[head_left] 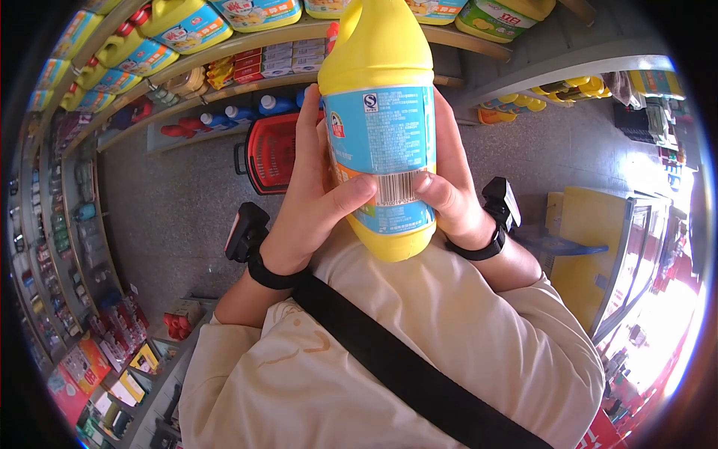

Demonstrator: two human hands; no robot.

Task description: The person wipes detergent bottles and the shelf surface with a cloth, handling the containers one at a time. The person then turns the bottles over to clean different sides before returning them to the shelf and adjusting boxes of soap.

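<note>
A large yellow detergent bottle (381, 142) with a blue label is held up in front of my chest, its back label and barcode facing me. My left hand (321, 179) grips its left side, thumb lying on the label next to the barcode. On the opposite side my right hand (452, 179) is wrapped round it, thumb over the barcode's right end. Most of the fingers are hidden behind the bottle. Both wrists carry black strapped devices.
Shelves ahead hold similar yellow jugs (191, 30), boxes and blue-capped bottles (277, 103). A red basket (273, 153) stands on the grey floor (172, 217). Small goods fill the left shelving (71, 217). At right is a yellow-sided cabinet (591, 254).
</note>
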